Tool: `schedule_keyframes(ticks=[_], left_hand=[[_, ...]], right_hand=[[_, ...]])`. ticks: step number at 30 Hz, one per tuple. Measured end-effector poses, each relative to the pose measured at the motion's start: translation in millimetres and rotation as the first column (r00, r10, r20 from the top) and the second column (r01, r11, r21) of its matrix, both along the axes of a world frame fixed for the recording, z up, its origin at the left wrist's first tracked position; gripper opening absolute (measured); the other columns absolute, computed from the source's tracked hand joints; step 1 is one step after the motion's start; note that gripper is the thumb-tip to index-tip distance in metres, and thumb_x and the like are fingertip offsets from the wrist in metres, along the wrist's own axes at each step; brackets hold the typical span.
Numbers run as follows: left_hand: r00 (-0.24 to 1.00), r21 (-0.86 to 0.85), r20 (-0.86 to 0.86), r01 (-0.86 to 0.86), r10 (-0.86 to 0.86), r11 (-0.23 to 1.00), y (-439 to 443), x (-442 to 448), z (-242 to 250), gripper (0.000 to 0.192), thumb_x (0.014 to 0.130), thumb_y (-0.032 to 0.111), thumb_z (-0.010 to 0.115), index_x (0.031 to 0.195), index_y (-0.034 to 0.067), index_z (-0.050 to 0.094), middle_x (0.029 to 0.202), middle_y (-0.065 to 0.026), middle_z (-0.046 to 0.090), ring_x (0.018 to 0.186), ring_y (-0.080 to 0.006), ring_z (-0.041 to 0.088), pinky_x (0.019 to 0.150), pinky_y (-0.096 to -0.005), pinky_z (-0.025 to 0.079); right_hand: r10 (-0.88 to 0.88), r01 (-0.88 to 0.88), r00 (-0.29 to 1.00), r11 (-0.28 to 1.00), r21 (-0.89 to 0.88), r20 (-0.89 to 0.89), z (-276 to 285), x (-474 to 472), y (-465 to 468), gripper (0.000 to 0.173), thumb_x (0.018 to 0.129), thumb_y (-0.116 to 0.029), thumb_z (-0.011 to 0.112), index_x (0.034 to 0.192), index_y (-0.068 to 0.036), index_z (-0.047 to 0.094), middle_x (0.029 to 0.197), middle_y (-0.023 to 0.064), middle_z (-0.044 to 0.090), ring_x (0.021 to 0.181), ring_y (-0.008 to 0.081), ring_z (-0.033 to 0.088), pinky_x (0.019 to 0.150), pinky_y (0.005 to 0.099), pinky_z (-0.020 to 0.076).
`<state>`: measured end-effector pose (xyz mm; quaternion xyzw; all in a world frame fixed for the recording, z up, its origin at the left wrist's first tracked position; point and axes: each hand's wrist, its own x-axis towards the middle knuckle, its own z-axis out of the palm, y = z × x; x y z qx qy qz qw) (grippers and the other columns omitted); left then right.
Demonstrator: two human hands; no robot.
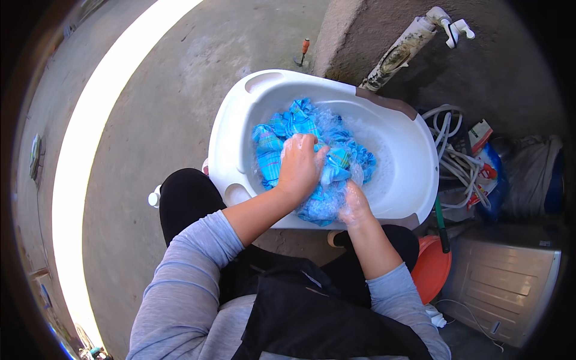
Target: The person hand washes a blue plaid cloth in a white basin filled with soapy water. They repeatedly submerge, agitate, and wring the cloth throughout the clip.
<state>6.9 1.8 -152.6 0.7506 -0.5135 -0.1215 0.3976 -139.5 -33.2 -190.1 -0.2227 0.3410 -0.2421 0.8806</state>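
A blue plaid cloth (270,155), wet and bunched up, lies in a white plastic tub (400,153) with soap suds around it. My left hand (300,164) is on top of the cloth with its fingers curled into a fold. Lower and to the right, my right hand (354,202) grips a bunched part of the same cloth near the tub's close rim. Suds cling to both hands, and the right fingertips are partly hidden by foam and fabric. Some of the cloth spreads over the near rim.
A white tap (456,32) on a pipe (398,54) stands beyond the tub. At the right are a coiled hose (445,148), an orange-red basin (429,270) and a metal-coloured appliance (504,288). An orange-handled tool (305,47) is by the wall corner. A white bottle (154,198) sits left of my knee.
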Motion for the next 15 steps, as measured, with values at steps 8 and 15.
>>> schedule_keyframes(ticks=[8, 15], left_hand=[[0.923, -0.074, 0.006, 0.384, -0.385, 0.920, 28, -32, -6, 0.055, 0.072, 0.014, 0.071, 0.123, 0.015, 0.052, 0.112, -0.0252, 0.047, 0.100, -0.0425, 0.051, 0.085, -0.0464, 0.044], [0.669, -0.155, 0.096, 0.742, -0.737, 0.653, 45, -45, -8, 0.056, 0.062, 0.006, 0.067, 0.115, 0.015, 0.053, 0.106, -0.0209, 0.051, 0.086, -0.0412, 0.058, 0.072, -0.0458, 0.048]], right_hand=[[-0.176, 0.175, 0.984, 0.984, 0.031, 0.031, 8, -11, -10, 0.049, 0.091, -0.039, 0.054, 0.127, -0.006, 0.049, 0.119, 0.0111, 0.058, 0.108, 0.0238, 0.057, 0.093, 0.0407, 0.0474], [-0.134, 0.132, 0.990, 0.991, -0.033, -0.040, 11, 1, -11, 0.050, 0.092, -0.039, 0.054, 0.129, -0.006, 0.049, 0.120, 0.0104, 0.057, 0.109, 0.0238, 0.056, 0.093, 0.0398, 0.0467]])
